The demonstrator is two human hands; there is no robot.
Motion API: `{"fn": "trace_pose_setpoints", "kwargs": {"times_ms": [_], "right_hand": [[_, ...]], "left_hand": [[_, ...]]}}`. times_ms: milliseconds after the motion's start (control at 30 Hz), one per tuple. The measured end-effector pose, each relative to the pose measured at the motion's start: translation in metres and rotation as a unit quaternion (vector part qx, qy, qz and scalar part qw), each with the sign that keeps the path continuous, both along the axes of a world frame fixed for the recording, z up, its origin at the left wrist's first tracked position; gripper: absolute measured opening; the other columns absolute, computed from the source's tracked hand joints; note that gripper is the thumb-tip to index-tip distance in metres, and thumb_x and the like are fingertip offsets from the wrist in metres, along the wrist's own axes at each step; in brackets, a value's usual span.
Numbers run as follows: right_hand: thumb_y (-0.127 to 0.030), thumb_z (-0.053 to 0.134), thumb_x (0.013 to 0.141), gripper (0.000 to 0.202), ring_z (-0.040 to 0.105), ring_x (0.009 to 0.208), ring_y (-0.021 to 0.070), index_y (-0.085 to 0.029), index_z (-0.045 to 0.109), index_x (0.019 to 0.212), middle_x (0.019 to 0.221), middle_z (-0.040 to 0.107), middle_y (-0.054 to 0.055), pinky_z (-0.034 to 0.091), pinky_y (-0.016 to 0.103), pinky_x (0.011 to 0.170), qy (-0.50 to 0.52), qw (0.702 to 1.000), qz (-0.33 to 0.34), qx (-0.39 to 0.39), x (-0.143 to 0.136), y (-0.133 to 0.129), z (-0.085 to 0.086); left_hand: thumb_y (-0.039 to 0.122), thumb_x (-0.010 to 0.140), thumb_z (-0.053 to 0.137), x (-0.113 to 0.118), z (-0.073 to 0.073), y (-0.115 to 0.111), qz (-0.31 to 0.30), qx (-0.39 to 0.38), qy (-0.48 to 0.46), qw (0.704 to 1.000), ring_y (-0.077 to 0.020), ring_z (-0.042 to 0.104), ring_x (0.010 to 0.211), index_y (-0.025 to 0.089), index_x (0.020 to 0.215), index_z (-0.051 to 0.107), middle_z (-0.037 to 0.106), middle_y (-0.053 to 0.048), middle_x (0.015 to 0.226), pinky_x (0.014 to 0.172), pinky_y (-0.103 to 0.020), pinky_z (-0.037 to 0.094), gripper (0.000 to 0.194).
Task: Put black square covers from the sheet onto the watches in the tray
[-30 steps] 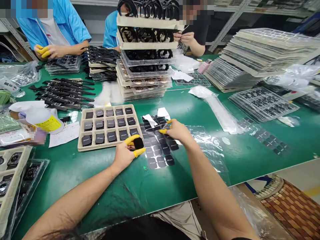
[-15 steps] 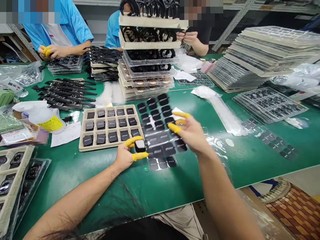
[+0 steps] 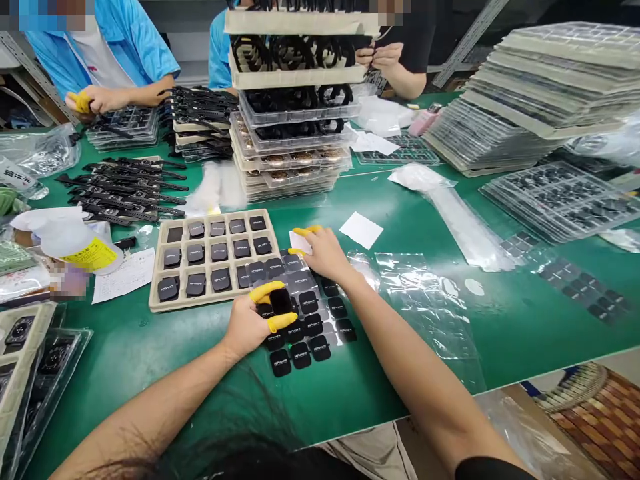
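Left hand (image 3: 246,325), yellow covers on fingertips, is clamped on a black glossy rounded-square piece (image 3: 281,301), gripped by its edges. The piece is held above black rounded-square labels (image 3: 314,325) with white lettering on clear plastic, spread on the green tabletop (image 3: 355,393). Right hand (image 3: 325,255), also yellow-tipped, is placed at the labels' far end; a small white scrap (image 3: 300,241) is seen between thumb and finger, firm grip or not cannot be told. White square paper (image 3: 361,230) is laid to its right. Beige compartment tray (image 3: 195,302), loaded with dark square pieces, is set left of the labels.
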State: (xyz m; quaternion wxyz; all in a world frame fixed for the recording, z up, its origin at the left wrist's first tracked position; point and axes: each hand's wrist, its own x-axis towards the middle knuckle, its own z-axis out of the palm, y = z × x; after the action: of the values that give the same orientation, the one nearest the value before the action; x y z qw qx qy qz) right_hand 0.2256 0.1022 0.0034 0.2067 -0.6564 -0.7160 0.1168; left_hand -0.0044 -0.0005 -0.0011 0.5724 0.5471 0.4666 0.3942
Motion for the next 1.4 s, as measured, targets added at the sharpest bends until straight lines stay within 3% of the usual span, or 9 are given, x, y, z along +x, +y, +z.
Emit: {"fn": "trace_pose_setpoints", "kwargs": {"times_ms": [100, 200, 400, 600, 767, 967, 1100, 1233, 1400], "right_hand": [[-0.032, 0.059, 0.091, 0.026, 0.057, 0.102, 0.0302, -0.018, 0.076, 0.106, 0.106, 0.071, 0.014, 0.044, 0.045, 0.091, -0.018, 0.999, -0.034, -0.004, -0.003, 0.012, 0.005], [-0.03, 0.06, 0.092, 0.019, 0.06, 0.086, 0.024, -0.021, 0.076, 0.095, 0.093, 0.072, 0.009, 0.048, 0.04, 0.08, 0.103, 0.992, -0.021, 0.066, -0.005, -0.016, 0.016], [-0.031, 0.065, 0.094, 0.012, 0.061, 0.075, 0.0178, -0.03, 0.076, 0.097, 0.083, 0.067, 0.003, 0.051, 0.033, 0.065, 0.196, 0.928, 0.295, 0.116, -0.03, -0.085, 0.024], [-0.027, 0.064, 0.093, 0.012, 0.061, 0.078, 0.0228, -0.025, 0.076, 0.091, 0.083, 0.068, 0.008, 0.051, 0.039, 0.068, 0.083, 0.968, 0.108, 0.213, -0.023, -0.08, 0.023], [-0.027, 0.06, 0.095, 0.014, 0.061, 0.075, 0.0203, -0.028, 0.074, 0.095, 0.083, 0.069, 0.005, 0.052, 0.035, 0.064, 0.125, 0.95, 0.235, 0.163, -0.042, -0.092, 0.017], [-0.03, 0.055, 0.096, 0.019, 0.057, 0.096, 0.0299, -0.023, 0.073, 0.099, 0.098, 0.068, 0.012, 0.05, 0.049, 0.085, 0.006, 0.992, 0.007, 0.126, -0.005, -0.073, 0.012], [-0.037, 0.059, 0.095, 0.037, 0.058, 0.108, 0.0277, -0.028, 0.059, 0.13, 0.122, 0.062, 0.011, 0.051, 0.05, 0.095, 0.139, 0.987, 0.075, 0.034, 0.011, -0.087, 0.025], [-0.039, 0.068, 0.09, 0.062, 0.067, 0.088, 0.0219, -0.032, 0.042, 0.146, 0.111, 0.067, 0.006, 0.06, 0.043, 0.08, 0.28, 0.938, 0.14, -0.146, 0.006, -0.133, 0.018], [-0.036, 0.071, 0.089, 0.06, 0.072, 0.082, 0.0217, -0.036, 0.045, 0.143, 0.093, 0.07, 0.002, 0.063, 0.042, 0.078, 0.401, 0.907, 0.083, -0.099, 0.009, -0.171, -0.009]], "left_hand": [[0.032, 0.061, 0.092, 0.001, 0.001, 0.004, 0.022, -0.025, -0.01, 0.999, -0.0209, 0.072, 0.09, 0.019, 0.119, 0.073, 0.078, -0.006, 0.098, 0.086, -0.033, 0.059, 0.063], [0.03, 0.06, 0.092, 0.001, 0.0, 0.004, 0.03, -0.038, 0.002, 0.999, -0.0211, 0.072, 0.09, 0.02, 0.119, 0.074, 0.078, -0.006, 0.097, 0.085, -0.032, 0.059, 0.063], [0.024, 0.058, 0.092, 0.001, -0.007, 0.003, 0.003, -0.029, -0.012, 1.0, -0.0217, 0.073, 0.089, 0.019, 0.121, 0.074, 0.079, -0.007, 0.101, 0.085, -0.033, 0.059, 0.065], [0.024, 0.059, 0.091, 0.002, -0.003, 0.003, 0.031, -0.045, 0.007, 0.999, -0.0213, 0.072, 0.086, 0.018, 0.119, 0.075, 0.079, -0.006, 0.096, 0.085, -0.034, 0.06, 0.062], [0.02, 0.062, 0.088, 0.001, -0.006, 0.003, 0.01, -0.012, 0.002, 1.0, -0.0243, 0.073, 0.096, 0.018, 0.119, 0.075, 0.078, -0.008, 0.107, 0.091, -0.035, 0.059, 0.059], [0.028, 0.058, 0.092, 0.002, -0.002, 0.004, 0.035, -0.033, 0.004, 0.999, -0.0204, 0.072, 0.087, 0.019, 0.115, 0.076, 0.078, -0.005, 0.096, 0.085, -0.033, 0.061, 0.059], [0.03, 0.058, 0.093, 0.002, -0.001, 0.003, 0.069, 0.001, -0.025, 0.997, -0.0195, 0.072, 0.086, 0.019, 0.115, 0.076, 0.078, -0.005, 0.095, 0.085, -0.032, 0.061, 0.06], [0.03, 0.056, 0.094, 0.001, -0.004, 0.004, 0.103, 0.026, -0.064, 0.992, -0.0197, 0.072, 0.086, 0.018, 0.113, 0.076, 0.078, -0.005, 0.097, 0.085, -0.032, 0.061, 0.061], [0.029, 0.054, 0.095, 0.002, -0.007, 0.007, 0.082, -0.001, -0.086, 0.993, -0.0204, 0.072, 0.089, 0.019, 0.116, 0.074, 0.078, -0.006, 0.101, 0.086, -0.033, 0.061, 0.067]]}}
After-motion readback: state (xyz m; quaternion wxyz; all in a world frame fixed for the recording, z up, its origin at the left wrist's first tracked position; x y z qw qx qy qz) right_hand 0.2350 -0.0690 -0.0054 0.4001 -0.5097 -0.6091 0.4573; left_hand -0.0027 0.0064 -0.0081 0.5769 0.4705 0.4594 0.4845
